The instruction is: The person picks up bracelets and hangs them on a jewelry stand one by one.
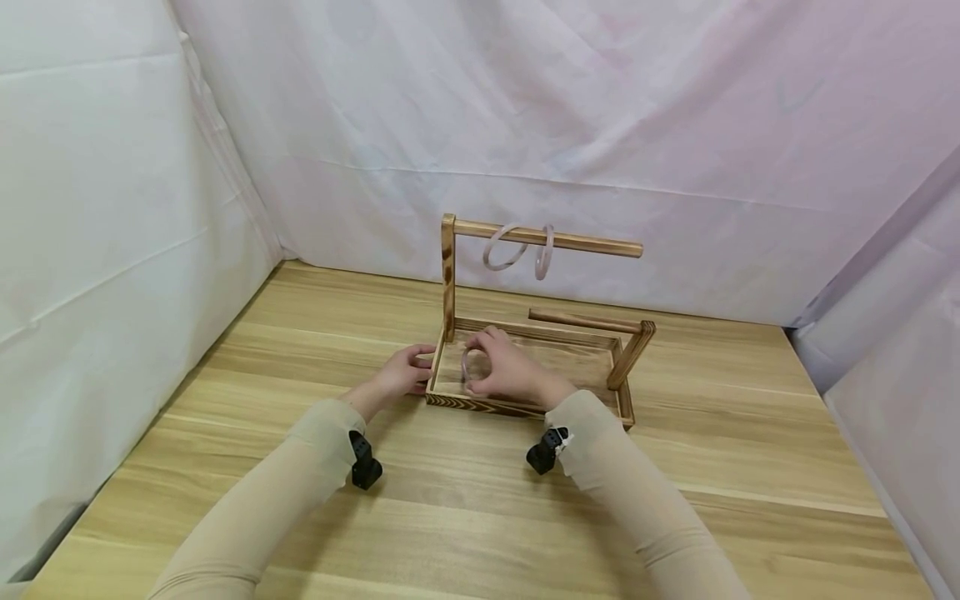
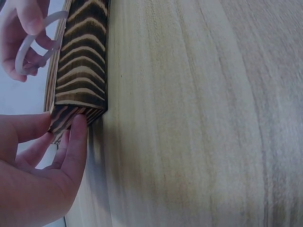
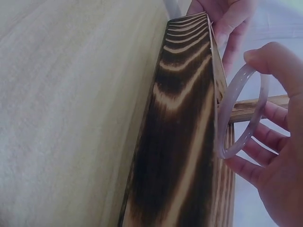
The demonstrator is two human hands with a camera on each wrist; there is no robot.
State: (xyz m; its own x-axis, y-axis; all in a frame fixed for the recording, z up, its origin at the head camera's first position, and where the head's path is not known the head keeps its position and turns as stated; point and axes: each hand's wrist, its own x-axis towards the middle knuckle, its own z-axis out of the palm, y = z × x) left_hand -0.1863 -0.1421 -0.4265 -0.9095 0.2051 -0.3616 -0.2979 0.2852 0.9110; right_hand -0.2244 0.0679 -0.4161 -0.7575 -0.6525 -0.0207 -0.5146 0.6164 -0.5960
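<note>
A brown wooden jewelry stand (image 1: pixel 487 406) with a shallow tray base stands on the table. Between the thumb and fingers of my right hand (image 1: pixel 513 368) is a pale lilac bangle (image 3: pixel 227 109), held upright over the tray's left part. My left hand (image 1: pixel 402 372) holds the tray's left end, thumb at the upper edge and fingers along the outer side, as the left wrist view shows. Two more bangles hang on the stand's upper bar (image 1: pixel 592 242): one bangle (image 1: pixel 488 252) is turned at an angle, the other bangle (image 1: pixel 542 265) nearly edge-on.
A lower bar (image 1: pixel 585 321) reaches leftward from the short post (image 1: pixel 630 358) at the tray's right end. The tall post (image 1: pixel 448 275) rises at the left back corner. Pale cloth (image 1: pixel 375 125) surrounds the wood-grain table (image 1: pixel 450 517) at the back and sides.
</note>
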